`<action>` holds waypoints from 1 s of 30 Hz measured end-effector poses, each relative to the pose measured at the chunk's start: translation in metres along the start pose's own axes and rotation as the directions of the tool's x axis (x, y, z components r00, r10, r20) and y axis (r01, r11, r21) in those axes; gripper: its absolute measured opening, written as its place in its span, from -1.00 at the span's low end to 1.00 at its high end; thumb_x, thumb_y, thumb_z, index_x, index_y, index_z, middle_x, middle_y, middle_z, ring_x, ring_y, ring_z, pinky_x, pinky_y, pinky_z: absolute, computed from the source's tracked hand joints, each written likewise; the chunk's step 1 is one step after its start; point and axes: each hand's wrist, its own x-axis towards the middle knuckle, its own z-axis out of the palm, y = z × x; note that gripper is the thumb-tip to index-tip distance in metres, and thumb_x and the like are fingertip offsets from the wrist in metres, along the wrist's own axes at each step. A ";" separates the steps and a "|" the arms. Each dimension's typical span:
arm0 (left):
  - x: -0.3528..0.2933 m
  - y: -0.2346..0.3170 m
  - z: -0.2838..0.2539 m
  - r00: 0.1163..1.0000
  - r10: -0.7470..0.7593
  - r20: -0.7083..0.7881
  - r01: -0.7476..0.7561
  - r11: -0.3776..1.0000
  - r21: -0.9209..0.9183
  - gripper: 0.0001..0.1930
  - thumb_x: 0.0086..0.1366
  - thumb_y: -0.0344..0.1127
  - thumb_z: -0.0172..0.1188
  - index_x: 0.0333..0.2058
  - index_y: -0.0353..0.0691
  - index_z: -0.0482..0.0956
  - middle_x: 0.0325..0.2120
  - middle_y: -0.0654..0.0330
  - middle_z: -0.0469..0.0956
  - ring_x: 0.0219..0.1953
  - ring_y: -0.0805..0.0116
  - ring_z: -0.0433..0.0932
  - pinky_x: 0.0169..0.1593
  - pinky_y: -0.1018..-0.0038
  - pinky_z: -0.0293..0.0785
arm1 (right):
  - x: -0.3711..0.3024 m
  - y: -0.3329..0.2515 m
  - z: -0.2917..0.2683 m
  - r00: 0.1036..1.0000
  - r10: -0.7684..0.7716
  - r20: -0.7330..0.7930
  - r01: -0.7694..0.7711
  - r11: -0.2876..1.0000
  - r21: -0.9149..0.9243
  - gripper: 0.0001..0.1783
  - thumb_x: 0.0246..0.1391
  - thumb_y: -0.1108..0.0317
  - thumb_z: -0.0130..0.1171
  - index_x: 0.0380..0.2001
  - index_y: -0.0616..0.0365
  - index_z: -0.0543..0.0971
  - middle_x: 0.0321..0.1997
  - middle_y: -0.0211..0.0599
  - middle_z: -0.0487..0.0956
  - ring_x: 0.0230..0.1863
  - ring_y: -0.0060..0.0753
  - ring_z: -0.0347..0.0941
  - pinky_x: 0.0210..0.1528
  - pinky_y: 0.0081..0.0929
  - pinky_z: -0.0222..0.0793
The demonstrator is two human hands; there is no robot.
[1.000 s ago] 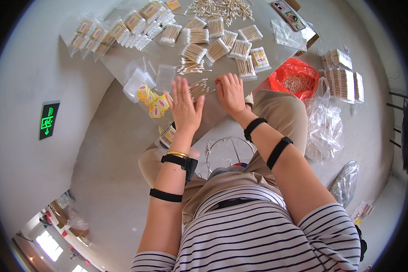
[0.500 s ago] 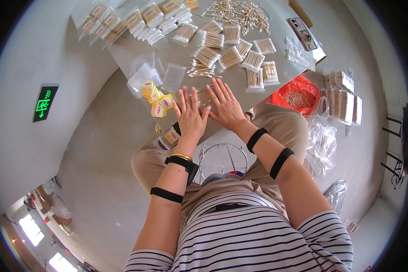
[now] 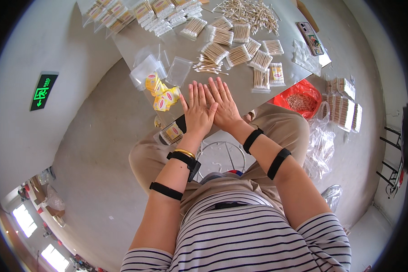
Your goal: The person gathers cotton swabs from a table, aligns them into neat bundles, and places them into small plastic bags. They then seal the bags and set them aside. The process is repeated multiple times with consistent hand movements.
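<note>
My left hand and my right hand lie flat side by side at the table's near edge, fingers stretched out and pointing away from me. The left thumb overlaps the right hand. Beneath them is a layer of cotton swabs, almost wholly covered by my fingers. Just beyond my fingertips, loose cotton swabs lie in a stack. Left of my left hand are yellow printed cards and an empty clear bag. A filled bag of swabs rests by my left wrist.
Several swab bundles spread across the table, with a heap of loose swabs behind. Packed bags stand at the far left. A phone lies at the right edge. Below it sits a red bag of swabs.
My hands have come closer together, the left moving right until its thumb overlaps the right hand. The swabs underneath are now more covered. The view has shifted slightly.
</note>
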 end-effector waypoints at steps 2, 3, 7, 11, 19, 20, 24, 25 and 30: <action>-0.001 0.001 0.000 1.000 -0.008 0.014 0.008 1.000 -0.007 -0.12 0.59 0.30 -0.36 0.56 -0.34 -0.03 0.60 -0.12 -0.10 0.65 -0.03 -0.25 0.57 -0.19 -0.55 | 0.001 -0.001 -0.001 1.000 0.002 0.005 -0.002 1.000 -0.020 -0.22 0.40 0.10 -0.09 0.58 0.18 0.11 0.71 0.08 -0.09 0.71 0.24 -0.27 0.69 0.11 -0.32; 0.000 0.000 0.000 1.000 -0.008 0.022 0.008 1.000 -0.008 -0.12 0.59 0.30 -0.36 0.56 -0.34 -0.04 0.60 -0.12 -0.11 0.65 -0.04 -0.25 0.57 -0.19 -0.55 | 0.001 -0.002 0.000 1.000 0.003 -0.001 -0.003 1.000 -0.017 -0.23 0.40 0.09 -0.11 0.57 0.18 0.13 0.70 0.09 -0.07 0.71 0.26 -0.26 0.68 0.12 -0.31; 0.001 -0.003 -0.004 0.998 -0.036 0.051 0.042 0.990 -0.136 -0.12 0.59 0.30 -0.35 0.57 -0.33 -0.11 0.60 -0.11 -0.13 0.65 -0.04 -0.25 0.56 -0.19 -0.56 | 0.002 -0.004 0.000 1.000 0.017 0.004 -0.017 0.999 -0.047 -0.20 0.39 0.02 -0.08 0.57 0.18 0.15 0.70 0.10 -0.06 0.70 0.26 -0.26 0.68 0.12 -0.30; -0.006 -0.011 -0.012 0.998 -0.058 -0.006 0.057 0.996 -0.066 -0.10 0.58 0.31 -0.33 0.57 -0.34 -0.14 0.61 -0.08 -0.15 0.65 0.00 -0.27 0.57 -0.17 -0.54 | 0.002 -0.001 -0.001 0.999 0.033 0.006 -0.033 0.999 0.016 -0.13 0.36 -0.08 -0.01 0.57 0.15 0.14 0.70 0.09 -0.06 0.71 0.24 -0.27 0.69 0.09 -0.30; -0.021 -0.023 -0.022 0.999 -0.035 0.042 0.028 0.986 0.162 -0.05 0.54 0.38 -0.29 0.57 -0.32 -0.09 0.61 -0.03 -0.14 0.65 0.07 -0.26 0.59 -0.15 -0.49 | 0.003 0.009 -0.018 0.999 0.022 0.023 -0.024 0.996 0.090 -0.01 0.27 -0.11 0.20 0.59 0.12 0.09 0.70 0.06 -0.06 0.70 0.17 -0.22 0.69 0.04 -0.25; -0.020 -0.022 -0.023 0.998 -0.032 0.047 0.025 0.987 0.159 -0.04 0.54 0.39 -0.30 0.57 -0.32 -0.10 0.61 -0.03 -0.13 0.65 0.06 -0.26 0.59 -0.15 -0.49 | 0.002 0.015 -0.016 1.000 0.011 0.012 -0.013 0.995 0.101 -0.01 0.27 -0.12 0.20 0.59 0.13 0.10 0.70 0.05 -0.06 0.70 0.14 -0.20 0.69 0.03 -0.24; -0.018 -0.015 -0.014 1.000 -0.015 0.026 0.010 0.985 0.175 -0.02 0.53 0.41 -0.30 0.56 -0.36 -0.09 0.61 -0.06 -0.14 0.65 0.04 -0.27 0.59 -0.15 -0.48 | 0.002 0.026 -0.010 1.000 -0.024 -0.012 0.025 0.993 0.119 -0.01 0.29 -0.15 0.17 0.58 0.15 0.10 0.70 0.01 -0.05 0.71 0.03 -0.17 0.69 0.00 -0.23; -0.016 -0.012 -0.010 1.000 -0.018 0.018 0.015 0.985 0.173 -0.01 0.52 0.41 -0.30 0.56 -0.37 -0.09 0.61 -0.08 -0.15 0.65 0.03 -0.27 0.59 -0.15 -0.48 | 0.002 0.027 -0.009 0.999 -0.031 -0.011 0.032 0.993 0.117 -0.01 0.30 -0.15 0.16 0.58 0.16 0.10 0.70 0.00 -0.04 0.71 0.01 -0.16 0.69 -0.01 -0.22; -0.011 -0.001 0.002 0.998 -0.048 -0.036 0.054 0.985 0.162 0.04 0.49 0.44 -0.25 0.53 -0.45 -0.03 0.60 -0.14 -0.13 0.65 0.03 -0.26 0.59 -0.15 -0.44 | 0.002 0.022 -0.003 0.999 -0.032 -0.018 0.033 0.998 0.050 -0.05 0.34 -0.18 0.07 0.57 0.20 0.11 0.70 -0.01 -0.02 0.71 -0.01 -0.18 0.69 -0.02 -0.25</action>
